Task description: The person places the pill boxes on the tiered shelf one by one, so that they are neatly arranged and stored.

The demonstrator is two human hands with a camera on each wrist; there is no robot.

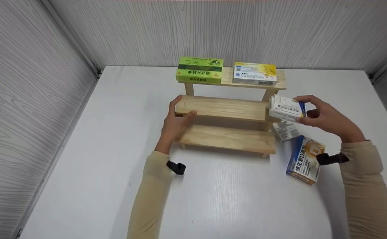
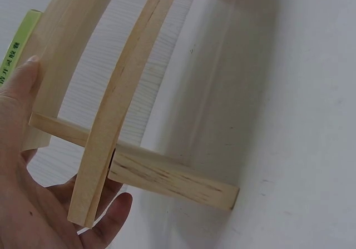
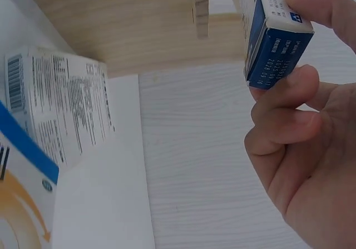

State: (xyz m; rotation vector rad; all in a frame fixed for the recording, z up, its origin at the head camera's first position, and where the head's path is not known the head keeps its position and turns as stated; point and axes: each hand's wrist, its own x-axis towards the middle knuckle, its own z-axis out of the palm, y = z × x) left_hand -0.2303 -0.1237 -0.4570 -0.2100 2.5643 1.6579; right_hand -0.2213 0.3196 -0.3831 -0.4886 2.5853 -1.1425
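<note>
"Could you tell me what the left hand [image 1: 173, 126] is doing?"

"It is grasping the wooden stand [image 1: 226, 108] at the left end of the middle step. The thumb lies at the front, and the other fingers go around the board."

"And the right hand [image 1: 328, 119]?"

"This one is pinching a small white box [image 1: 284, 107] between the thumb and the fingers. The box has a blue end, which is turned toward the palm."

"Where exactly is this box?"

"It is at the right end of the middle step. Whether it touches the wood, I cannot tell."

"What is on the top step?"

"On the left is a green box [image 1: 199, 70], and on the right, apart from it, a white-and-yellow box [image 1: 254, 73]. Both are lying flat."

"Are there also boxes on the tabletop [image 1: 90, 166]?"

"Yes, two, to the right of the stand. A box with much printed text [image 3: 69, 104] is just beside the lower step, and nearer to the person is the vitamin D box [image 1: 306, 159], coloured blue, white and orange."
</note>
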